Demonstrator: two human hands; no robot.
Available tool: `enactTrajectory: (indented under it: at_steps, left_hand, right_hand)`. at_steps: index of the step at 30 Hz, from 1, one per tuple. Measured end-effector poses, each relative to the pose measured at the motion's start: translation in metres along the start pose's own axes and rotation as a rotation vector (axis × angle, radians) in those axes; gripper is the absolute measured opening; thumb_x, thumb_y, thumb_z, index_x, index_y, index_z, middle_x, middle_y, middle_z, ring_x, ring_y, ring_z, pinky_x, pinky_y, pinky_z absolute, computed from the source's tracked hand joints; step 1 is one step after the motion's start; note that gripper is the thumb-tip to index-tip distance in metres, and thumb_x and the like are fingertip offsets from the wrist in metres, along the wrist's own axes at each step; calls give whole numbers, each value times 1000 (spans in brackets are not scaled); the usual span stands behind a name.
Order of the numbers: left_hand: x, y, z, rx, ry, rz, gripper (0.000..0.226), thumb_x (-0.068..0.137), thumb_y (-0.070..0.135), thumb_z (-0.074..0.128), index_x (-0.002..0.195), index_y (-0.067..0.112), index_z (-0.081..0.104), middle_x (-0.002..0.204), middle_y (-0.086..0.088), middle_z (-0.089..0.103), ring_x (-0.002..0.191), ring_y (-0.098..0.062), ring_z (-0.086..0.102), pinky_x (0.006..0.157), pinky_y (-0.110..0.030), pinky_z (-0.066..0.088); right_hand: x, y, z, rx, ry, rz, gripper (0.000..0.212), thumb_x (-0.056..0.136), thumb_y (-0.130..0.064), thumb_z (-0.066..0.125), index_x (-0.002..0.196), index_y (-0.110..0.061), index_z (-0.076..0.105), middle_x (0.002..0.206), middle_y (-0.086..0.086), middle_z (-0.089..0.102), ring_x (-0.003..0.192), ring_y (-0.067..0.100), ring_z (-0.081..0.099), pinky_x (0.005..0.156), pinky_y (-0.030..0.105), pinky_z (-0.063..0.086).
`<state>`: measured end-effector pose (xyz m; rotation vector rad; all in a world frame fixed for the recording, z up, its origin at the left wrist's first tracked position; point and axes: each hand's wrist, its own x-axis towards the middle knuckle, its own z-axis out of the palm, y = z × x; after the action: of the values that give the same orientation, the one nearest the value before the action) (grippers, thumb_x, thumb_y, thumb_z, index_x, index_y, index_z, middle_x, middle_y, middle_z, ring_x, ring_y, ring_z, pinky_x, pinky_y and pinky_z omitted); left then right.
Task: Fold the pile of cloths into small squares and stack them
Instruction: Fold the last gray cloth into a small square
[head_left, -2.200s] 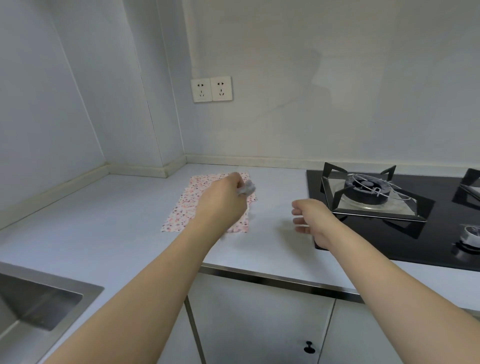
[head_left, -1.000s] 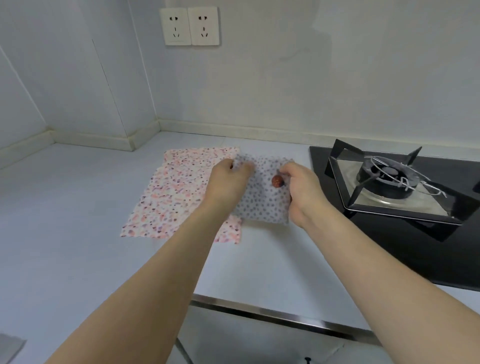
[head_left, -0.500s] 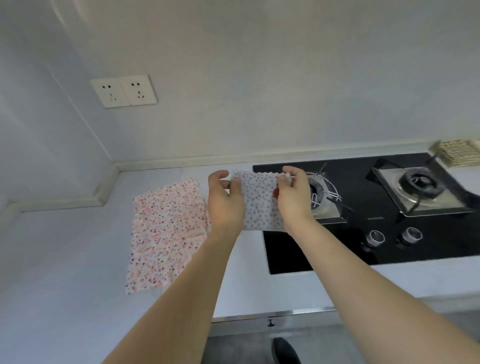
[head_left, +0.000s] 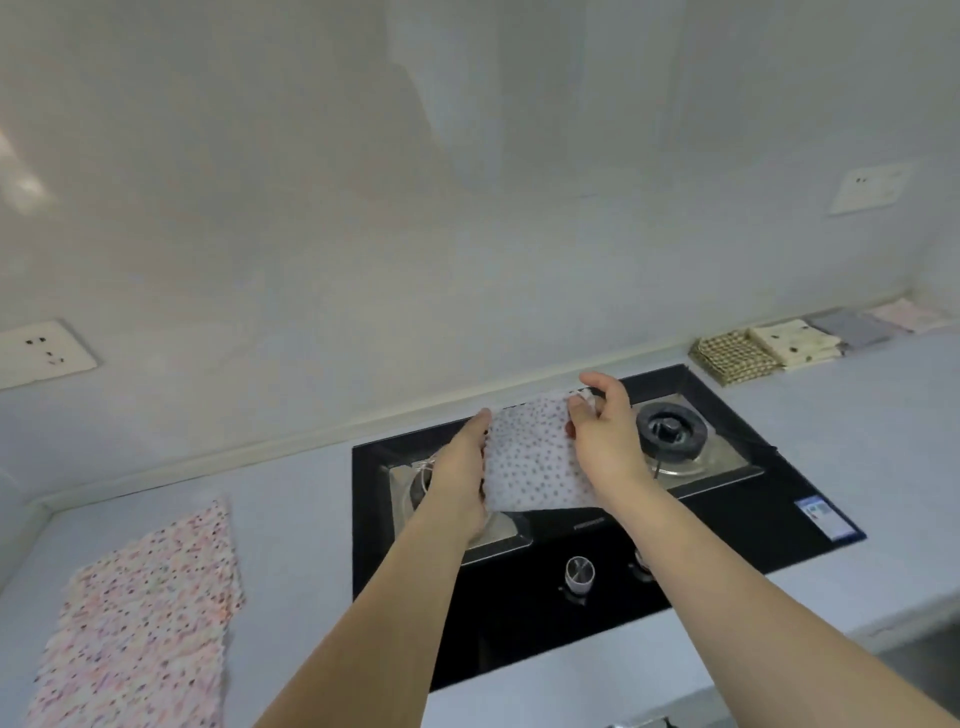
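- White, grey-dotted cloth (head_left: 535, 457) is hanging in the air above the black gas hob (head_left: 727, 519), held between both hands.
- The left hand (head_left: 460, 478) is gripping its left edge, fingers clamped on it.
- The right hand (head_left: 605, 431) is pinching its upper right corner.
- A pink floral cloth (head_left: 145, 613) is lying flat on the desk (head_left: 291, 519), left.
- Folded cloths (head_left: 769, 345) are sitting far right by the wall.

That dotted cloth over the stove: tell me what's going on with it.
A person holds the dotted cloth up above the stove with both hands: the left hand grips its left edge, the right hand pinches its upper right corner. A pink floral cloth lies flat on the counter to the left. Folded cloths sit in a row by the wall on the right.
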<state>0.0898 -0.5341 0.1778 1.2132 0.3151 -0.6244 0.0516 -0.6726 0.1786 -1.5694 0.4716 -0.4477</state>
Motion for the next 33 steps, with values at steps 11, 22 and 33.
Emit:
enactTrajectory:
  at_steps: [11,22,33]
  left_hand:
    - [108,-27,152,559,46,488,37,97,41,50,77,11,40,75,-7,41,68,-15,39,61,-27,31]
    - [209,-91,373,635,93,456,34,99,36,45,89,4,50,81,-7,51,75,-19,47,64,-30,40]
    - [267,-115,575,596,-47,299,11,93,19,44,87,12,50,82,-3,54,76,-19,52,63,-28,40]
  right_hand:
    - [111,11,-126,327,-12,603,37,98,-40,50,114,-8,62,102,12,72,88,26,71,72,41,58]
    - [249,56,-309,-228,110,312,31,103,-30,34,117,-11,54,112,5,59,99,21,57,75,30,45]
    - [379,60,-500,-22,167,429,20,96,-29,55,94,-14,67,107,9,67,98,27,64,79,39,55]
